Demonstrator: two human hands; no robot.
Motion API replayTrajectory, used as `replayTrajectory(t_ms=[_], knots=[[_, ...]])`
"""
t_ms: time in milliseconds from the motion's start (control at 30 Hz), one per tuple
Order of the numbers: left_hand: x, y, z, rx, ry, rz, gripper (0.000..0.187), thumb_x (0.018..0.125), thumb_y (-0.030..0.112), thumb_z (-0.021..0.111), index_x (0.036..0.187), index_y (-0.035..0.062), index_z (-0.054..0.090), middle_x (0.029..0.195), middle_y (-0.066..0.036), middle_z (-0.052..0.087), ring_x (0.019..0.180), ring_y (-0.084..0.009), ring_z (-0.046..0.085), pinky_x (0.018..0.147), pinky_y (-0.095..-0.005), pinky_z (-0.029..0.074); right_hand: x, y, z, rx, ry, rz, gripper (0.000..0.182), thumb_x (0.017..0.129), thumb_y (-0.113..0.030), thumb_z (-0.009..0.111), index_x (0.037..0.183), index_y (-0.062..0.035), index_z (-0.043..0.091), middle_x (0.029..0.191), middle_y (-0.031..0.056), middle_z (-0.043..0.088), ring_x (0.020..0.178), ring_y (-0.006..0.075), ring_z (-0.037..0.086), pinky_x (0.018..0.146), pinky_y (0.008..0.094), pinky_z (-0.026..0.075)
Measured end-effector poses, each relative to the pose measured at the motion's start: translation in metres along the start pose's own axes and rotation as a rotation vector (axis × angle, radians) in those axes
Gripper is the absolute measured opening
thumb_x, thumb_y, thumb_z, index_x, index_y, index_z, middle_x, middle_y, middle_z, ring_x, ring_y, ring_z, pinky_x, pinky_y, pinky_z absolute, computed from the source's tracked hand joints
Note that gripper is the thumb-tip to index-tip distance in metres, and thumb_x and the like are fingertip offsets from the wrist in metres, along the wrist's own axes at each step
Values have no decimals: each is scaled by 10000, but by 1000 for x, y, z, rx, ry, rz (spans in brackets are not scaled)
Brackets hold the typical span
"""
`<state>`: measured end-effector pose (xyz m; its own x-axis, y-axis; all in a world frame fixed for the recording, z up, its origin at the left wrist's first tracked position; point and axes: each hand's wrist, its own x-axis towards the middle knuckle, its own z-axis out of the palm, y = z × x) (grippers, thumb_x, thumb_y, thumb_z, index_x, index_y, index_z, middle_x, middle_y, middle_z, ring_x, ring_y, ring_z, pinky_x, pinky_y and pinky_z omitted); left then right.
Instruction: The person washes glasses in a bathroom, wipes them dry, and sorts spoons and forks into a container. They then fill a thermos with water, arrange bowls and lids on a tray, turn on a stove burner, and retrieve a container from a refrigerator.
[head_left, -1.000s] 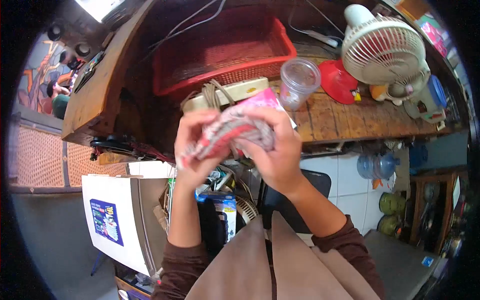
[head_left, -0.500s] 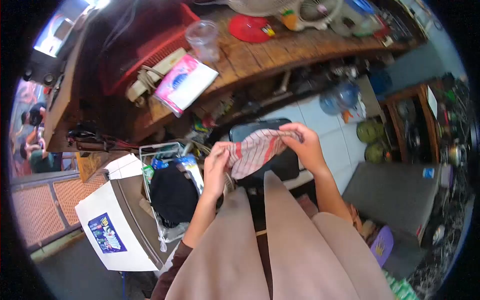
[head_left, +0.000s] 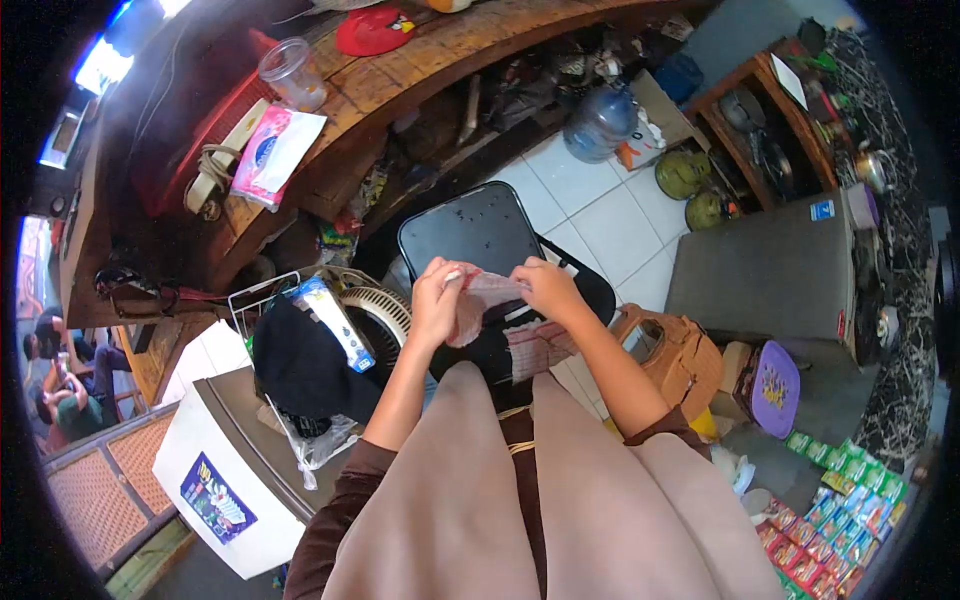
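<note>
A red-and-white checked cloth (head_left: 468,318) is bunched between my two hands, above a black object near my knees. My left hand (head_left: 437,300) is closed on its left end. The right end is pinched in my right hand (head_left: 548,288). A second piece of checked fabric (head_left: 535,348) hangs or lies just below my right hand; whether it is part of the same cloth I cannot tell. Beyond my hands is a dark tray-like surface (head_left: 468,235) with small specks or drops on it.
A wooden counter (head_left: 400,75) holds a plastic cup (head_left: 292,75) and a tissue pack (head_left: 272,155). At left are a wire basket with black cloth (head_left: 315,360) and a white cabinet (head_left: 225,480). A brown woven bag (head_left: 680,360) and grey fridge (head_left: 760,270) stand right. People sit far left.
The cloth was spread out between my hands and is now bunched, with my hands closer together. The head view has shifted, showing more of the floor and right side.
</note>
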<state>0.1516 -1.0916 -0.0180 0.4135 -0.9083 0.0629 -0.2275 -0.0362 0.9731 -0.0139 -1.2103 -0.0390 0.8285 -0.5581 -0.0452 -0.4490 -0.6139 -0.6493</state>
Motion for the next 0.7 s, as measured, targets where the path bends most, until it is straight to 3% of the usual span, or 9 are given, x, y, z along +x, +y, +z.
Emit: replayTrajectory(t_ms=[133, 200, 267, 433, 500, 533, 633, 667, 700], knots=[[-14, -5, -4, 179, -66, 57, 245, 797, 114, 446, 942, 71, 639, 751, -86, 468, 758, -212, 471, 704, -299, 380, -23, 13, -10, -262, 184, 87, 158, 704, -51, 505, 807, -118, 604, 748, 64, 512, 738, 262, 555, 617, 366, 433], [-31, -6, -6, 197, -116, 159, 244, 785, 140, 461, 930, 78, 647, 837, -88, 508, 830, -231, 474, 757, -321, 374, -37, 6, -23, -339, 404, -85, 136, 712, -68, 495, 786, -114, 599, 730, 40, 496, 752, 216, 532, 611, 332, 400], [-58, -18, -8, 154, -171, 143, 244, 780, 156, 470, 928, 82, 649, 885, -85, 524, 859, -240, 479, 778, -331, 374, -58, 11, -21, -421, 435, -139, 102, 699, -100, 505, 762, -107, 585, 723, 25, 483, 739, 192, 506, 618, 312, 372], [-139, -70, -3, 165, -422, 48, 266, 758, 245, 519, 933, 92, 649, 1076, -99, 534, 997, -271, 478, 846, -374, 368, -141, 27, 26, -393, 256, -256, 129, 683, -115, 511, 799, -102, 568, 741, 30, 481, 750, 196, 497, 677, 316, 384], [-162, -68, 5, 623, -543, 213, 271, 736, 270, 563, 924, 98, 653, 1099, -117, 532, 1010, -288, 482, 856, -392, 369, -172, 44, 50, -394, 163, -252, 164, 688, -131, 532, 847, -109, 563, 781, 34, 499, 787, 206, 500, 714, 337, 387], [-166, -66, 10, 625, -568, 242, 271, 736, 270, 563, 924, 98, 653, 1099, -117, 532, 1010, -288, 482, 856, -392, 369, -187, 48, 53, -394, 57, -254, 206, 692, -147, 553, 895, -116, 557, 822, 37, 517, 824, 215, 504, 752, 358, 389], [-165, -87, 27, 227, -538, -291, 297, 700, 256, 604, 944, 91, 640, 1167, -152, 476, 1093, -315, 421, 916, -389, 334, -237, 53, 58, -444, 124, -45, 290, 687, -212, 605, 952, -113, 541, 872, 56, 529, 890, 222, 506, 816, 377, 375], [-161, -97, 24, 180, -593, -332, 291, 703, 238, 600, 948, 85, 633, 1182, -161, 455, 1105, -316, 408, 927, -378, 326, -255, 59, 57, -460, 168, 33, 290, 687, -212, 605, 952, -113, 541, 872, 56, 529, 890, 222, 506, 816, 377, 375], [-156, -106, 22, 134, -647, -374, 286, 705, 220, 596, 952, 79, 627, 1196, -171, 434, 1117, -318, 394, 938, -367, 317, -271, 67, 56, -433, 8, 214, 314, 676, -232, 622, 955, -111, 544, 894, 67, 535, 906, 231, 512, 824, 391, 376]])
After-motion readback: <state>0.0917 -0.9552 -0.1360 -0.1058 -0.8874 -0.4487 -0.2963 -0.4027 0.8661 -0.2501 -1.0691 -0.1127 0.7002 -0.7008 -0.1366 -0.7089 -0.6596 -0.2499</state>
